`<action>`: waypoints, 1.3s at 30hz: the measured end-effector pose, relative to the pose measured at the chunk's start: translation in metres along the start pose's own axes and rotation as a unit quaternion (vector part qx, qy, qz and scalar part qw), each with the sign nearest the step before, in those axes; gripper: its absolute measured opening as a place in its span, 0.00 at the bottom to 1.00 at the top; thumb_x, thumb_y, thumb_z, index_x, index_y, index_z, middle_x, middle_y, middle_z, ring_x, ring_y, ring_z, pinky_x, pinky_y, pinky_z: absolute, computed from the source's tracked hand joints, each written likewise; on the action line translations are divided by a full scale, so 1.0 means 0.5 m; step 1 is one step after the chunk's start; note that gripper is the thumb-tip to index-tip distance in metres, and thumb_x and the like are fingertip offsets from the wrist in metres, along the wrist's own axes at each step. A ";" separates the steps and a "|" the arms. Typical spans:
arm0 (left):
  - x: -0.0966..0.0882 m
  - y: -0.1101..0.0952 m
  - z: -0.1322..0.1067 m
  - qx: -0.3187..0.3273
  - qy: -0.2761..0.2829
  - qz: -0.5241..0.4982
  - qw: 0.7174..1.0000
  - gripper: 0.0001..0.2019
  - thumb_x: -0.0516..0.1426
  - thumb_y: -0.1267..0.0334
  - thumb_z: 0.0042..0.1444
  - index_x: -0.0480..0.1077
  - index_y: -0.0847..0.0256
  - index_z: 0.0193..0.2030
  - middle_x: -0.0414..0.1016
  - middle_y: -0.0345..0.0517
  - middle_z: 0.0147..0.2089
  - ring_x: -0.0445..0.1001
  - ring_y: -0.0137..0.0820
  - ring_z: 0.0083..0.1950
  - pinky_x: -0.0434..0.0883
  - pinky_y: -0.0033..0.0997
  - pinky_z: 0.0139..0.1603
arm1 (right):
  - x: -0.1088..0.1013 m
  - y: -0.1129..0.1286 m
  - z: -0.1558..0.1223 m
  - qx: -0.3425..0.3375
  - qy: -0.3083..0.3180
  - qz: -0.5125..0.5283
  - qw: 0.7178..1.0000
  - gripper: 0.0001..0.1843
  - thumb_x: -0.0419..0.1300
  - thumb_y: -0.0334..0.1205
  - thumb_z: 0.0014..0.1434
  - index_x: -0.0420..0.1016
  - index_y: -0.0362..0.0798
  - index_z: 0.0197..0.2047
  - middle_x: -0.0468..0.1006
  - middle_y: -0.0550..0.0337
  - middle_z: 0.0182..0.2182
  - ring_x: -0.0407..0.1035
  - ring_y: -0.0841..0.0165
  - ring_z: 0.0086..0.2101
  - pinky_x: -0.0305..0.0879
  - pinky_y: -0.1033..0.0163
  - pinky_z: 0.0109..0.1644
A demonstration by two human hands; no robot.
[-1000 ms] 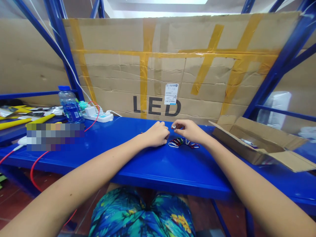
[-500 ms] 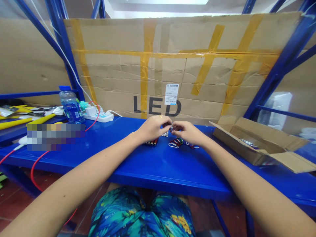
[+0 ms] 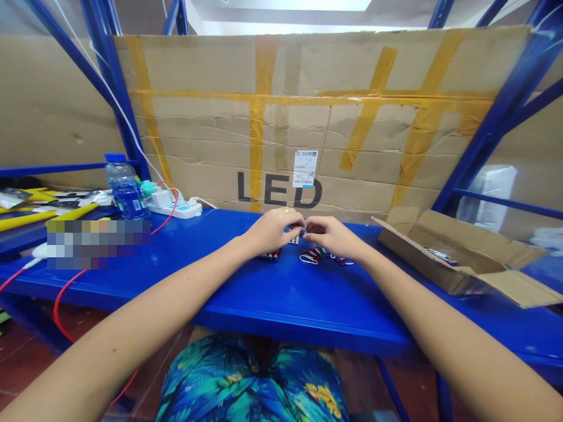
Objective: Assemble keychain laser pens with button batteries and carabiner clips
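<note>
Over the blue table (image 3: pixel 281 299), my left hand (image 3: pixel 277 227) and my right hand (image 3: pixel 328 234) meet fingertip to fingertip. Both are closed in a pinch around a small shiny piece (image 3: pixel 303 231), too small to name. Just beneath my right hand lies a pile of coloured carabiner-like clips (image 3: pixel 313 255), with red, green and white ones showing. Several small silvery round parts (image 3: pixel 294 240) sit behind the fingers. Dark red and black rods with metal ends (image 3: pixel 271 255) lie below my left hand, which partly covers them.
An open cardboard box (image 3: pixel 453 252) with metal items inside stands at right. To the left are a bottle of blue liquid (image 3: pixel 126 187), a white power strip (image 3: pixel 176 207) with red and white cables, and yellow-handled items (image 3: pixel 30 220). A large taped cardboard panel (image 3: pixel 211 140) rises behind the table.
My fingertips have drawn slightly closer around the small piece, and it shows less than before. The things on the table have stayed in place.
</note>
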State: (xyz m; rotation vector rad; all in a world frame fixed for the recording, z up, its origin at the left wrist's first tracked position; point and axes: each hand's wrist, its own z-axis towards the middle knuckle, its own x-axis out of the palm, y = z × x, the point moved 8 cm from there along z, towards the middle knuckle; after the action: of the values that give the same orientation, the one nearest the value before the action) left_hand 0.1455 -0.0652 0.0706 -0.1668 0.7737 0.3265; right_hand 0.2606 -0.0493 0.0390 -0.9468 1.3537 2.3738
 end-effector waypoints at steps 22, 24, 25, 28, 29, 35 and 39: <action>-0.037 0.198 -0.046 -0.345 -0.219 -0.341 0.847 0.06 0.52 0.73 0.57 0.69 0.64 0.37 0.76 0.46 0.31 0.76 0.29 0.34 0.75 0.31 0.35 | -0.062 -0.045 0.009 0.044 -0.105 -0.145 0.983 0.08 0.60 0.34 0.56 0.80 0.45 0.37 0.83 0.53 0.38 0.75 0.62 0.40 0.69 0.54 0.50; -0.033 0.224 -0.060 -0.383 -0.218 -0.355 0.825 0.07 0.51 0.74 0.58 0.69 0.63 0.40 0.75 0.45 0.32 0.76 0.30 0.35 0.76 0.31 0.31 | -0.061 -0.050 0.010 0.043 -0.099 -0.158 0.982 0.08 0.59 0.34 0.57 0.80 0.46 0.37 0.83 0.54 0.38 0.75 0.62 0.40 0.69 0.55 0.49; -0.030 0.233 -0.065 -0.395 -0.214 -0.358 0.818 0.08 0.51 0.73 0.59 0.69 0.63 0.41 0.74 0.45 0.33 0.76 0.30 0.35 0.76 0.31 0.30 | -0.056 -0.050 0.014 0.038 -0.092 -0.163 0.982 0.08 0.59 0.34 0.57 0.80 0.46 0.37 0.83 0.54 0.38 0.75 0.63 0.40 0.68 0.56 0.49; -0.024 0.251 -0.075 -0.403 -0.202 -0.356 0.819 0.09 0.52 0.73 0.60 0.70 0.62 0.44 0.73 0.45 0.36 0.75 0.28 0.34 0.76 0.29 0.29 | -0.026 -0.043 0.035 0.012 -0.056 -0.185 0.981 0.10 0.57 0.33 0.58 0.81 0.47 0.38 0.83 0.56 0.38 0.74 0.64 0.39 0.67 0.59 0.47; -0.022 0.255 -0.076 -0.401 -0.199 -0.353 0.822 0.09 0.52 0.73 0.60 0.70 0.62 0.44 0.73 0.45 0.36 0.74 0.28 0.34 0.76 0.29 0.29 | -0.015 -0.039 0.043 0.004 -0.043 -0.195 0.980 0.11 0.57 0.32 0.57 0.81 0.47 0.38 0.83 0.56 0.38 0.74 0.64 0.39 0.67 0.59 0.46; -0.012 0.261 -0.076 -0.388 -0.194 -0.343 0.833 0.07 0.54 0.72 0.60 0.70 0.62 0.43 0.73 0.45 0.34 0.75 0.28 0.35 0.76 0.25 0.30 | 0.031 -0.008 0.045 -0.019 0.068 -0.208 0.976 0.10 0.58 0.31 0.56 0.81 0.48 0.36 0.83 0.58 0.34 0.74 0.66 0.35 0.66 0.63 0.42; -0.010 0.254 -0.073 -0.376 -0.181 -0.332 0.846 0.07 0.54 0.72 0.60 0.71 0.62 0.44 0.74 0.45 0.35 0.75 0.28 0.37 0.76 0.24 0.30 | 0.031 0.000 0.030 -0.027 0.099 -0.229 0.968 0.10 0.59 0.32 0.56 0.82 0.48 0.36 0.82 0.58 0.34 0.73 0.65 0.35 0.66 0.63 0.42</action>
State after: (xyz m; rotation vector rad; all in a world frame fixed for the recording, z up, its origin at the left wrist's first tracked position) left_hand 0.0740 0.0430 0.0449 -1.0639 0.1395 -0.0254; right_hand 0.2428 -0.0383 0.0342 -1.3719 0.9941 2.0123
